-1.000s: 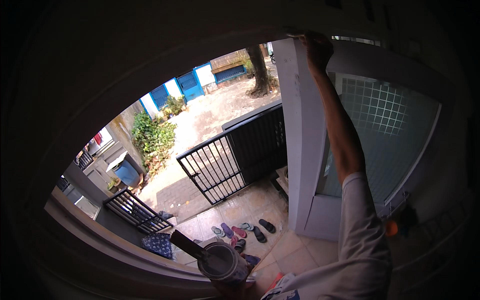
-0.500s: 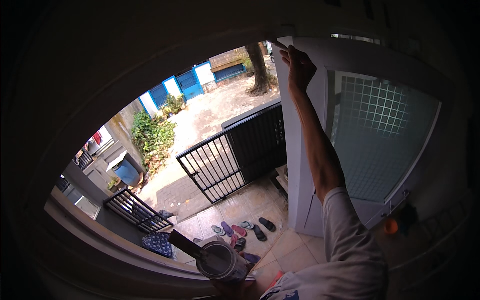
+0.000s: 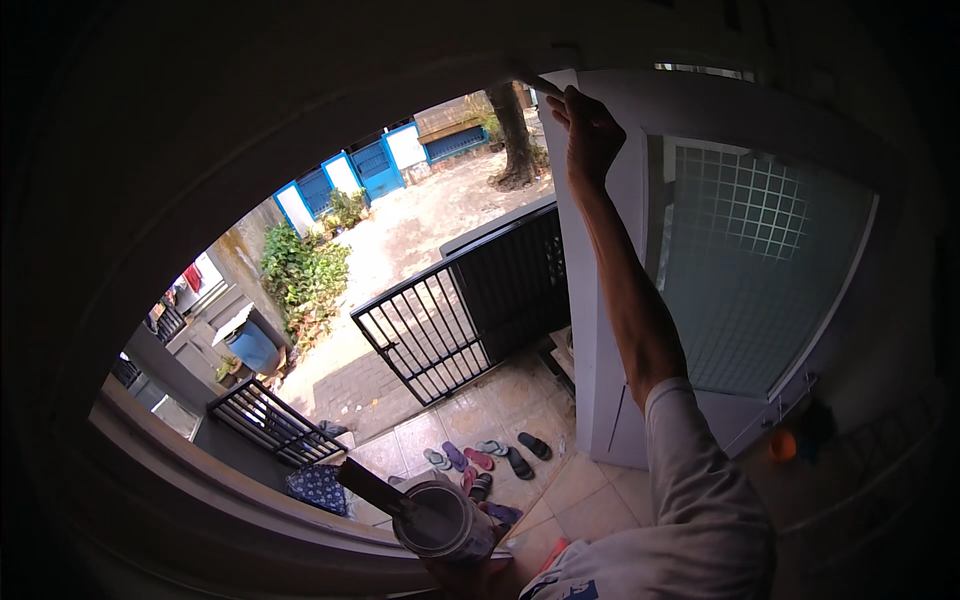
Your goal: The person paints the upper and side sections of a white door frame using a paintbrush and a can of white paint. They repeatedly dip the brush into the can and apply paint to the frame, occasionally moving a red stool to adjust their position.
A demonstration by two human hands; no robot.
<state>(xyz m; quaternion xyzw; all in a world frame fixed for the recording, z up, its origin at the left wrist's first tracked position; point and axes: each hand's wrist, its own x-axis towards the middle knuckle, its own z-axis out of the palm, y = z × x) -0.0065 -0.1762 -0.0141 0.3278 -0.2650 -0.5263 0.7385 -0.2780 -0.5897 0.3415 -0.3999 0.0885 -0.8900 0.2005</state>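
Overhead and to the left, a dark, curving beam frames sunlit ground. At right stands a pale door with a frosted pane. Beyond the doorway, a black barred gate rises at the edge of a tiled floor; farther out are a tree trunk, green shrubs and, near the left, a blue barrel. The person's grey sleeve runs up to a raised, bare forearm. Low in view is a round can, tilted so that its mouth shows, with greyish contents. The left grip holds it from below, in shade; how far the fingers wrap around it is hidden. The right grip, high before the door's upper corner, is closed around a slim tool. A dark, flat stick leans out over the can's left rim. Several sandals lie on the tiles near it. Smallest is the slim tool, its far end up by the beam, too dim to make out.
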